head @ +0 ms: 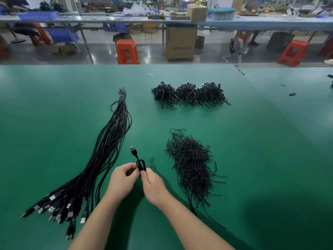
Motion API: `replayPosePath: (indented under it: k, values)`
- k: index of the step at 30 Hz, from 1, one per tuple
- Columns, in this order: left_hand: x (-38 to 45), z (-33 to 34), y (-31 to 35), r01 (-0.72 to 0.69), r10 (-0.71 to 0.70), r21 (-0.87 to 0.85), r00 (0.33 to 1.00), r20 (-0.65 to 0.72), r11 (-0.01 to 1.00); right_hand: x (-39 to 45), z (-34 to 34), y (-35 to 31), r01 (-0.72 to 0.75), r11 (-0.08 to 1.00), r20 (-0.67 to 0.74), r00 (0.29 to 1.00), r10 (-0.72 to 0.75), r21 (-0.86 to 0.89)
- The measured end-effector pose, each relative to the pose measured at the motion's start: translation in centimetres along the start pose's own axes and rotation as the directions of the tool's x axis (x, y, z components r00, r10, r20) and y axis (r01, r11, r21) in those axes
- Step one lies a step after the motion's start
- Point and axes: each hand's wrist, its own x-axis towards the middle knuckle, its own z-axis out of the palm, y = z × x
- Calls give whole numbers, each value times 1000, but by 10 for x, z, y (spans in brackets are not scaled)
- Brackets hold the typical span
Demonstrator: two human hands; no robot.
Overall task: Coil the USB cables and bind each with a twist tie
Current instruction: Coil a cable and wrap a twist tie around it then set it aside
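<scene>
I have one coiled USB cable [141,165] up off the green bench [54,98], near the middle of my view toward six o'clock, its USB plug [133,150] poking out at about eleven o'clock from the coil. My left hand [121,179] pinches the lower part of the coil from nine o'clock, fingers curled in on it, and my right hand [153,184] grips it from four o'clock with thumb and forefinger closed at the waist of the loops. A thin black strand sticks out sideways there; I take it for a twist tie being wound on, though it is too fine to be sure. As for progress, I judge the job well under way but far from over: a row of finished coils [191,94] lies at one o'clock, well apart from my hands, while a thick bundle of uncoiled cables [100,150] runs from eleven o'clock down to eight, plugs fanned at the near end. The heap of loose ties [192,163] at three o'clock looks plentiful. This cable's binding looks unfinished, and the bundle waits after it.
</scene>
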Motion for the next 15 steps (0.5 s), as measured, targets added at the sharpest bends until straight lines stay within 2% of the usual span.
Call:
replayPosePath:
  k: [4,9,12,15]
  values:
    - [0,-4,-1,-50,49,47,999,15,998,1,0,0,-8,999,-2,1000,8,36]
    - [-1,-2,-6,-36,35,65,999,10,997,1,1,-1,8,998,-26,1000,-7,59]
    - [-2,-2,-5,-62,68,211,998,-18,976,2,0,-1,-4,999,-46,999,5,35]
    - [-6,-7,-4,-196,230,454,973,-20,869,4,-2,-1,-31,998,-32,999,33,63]
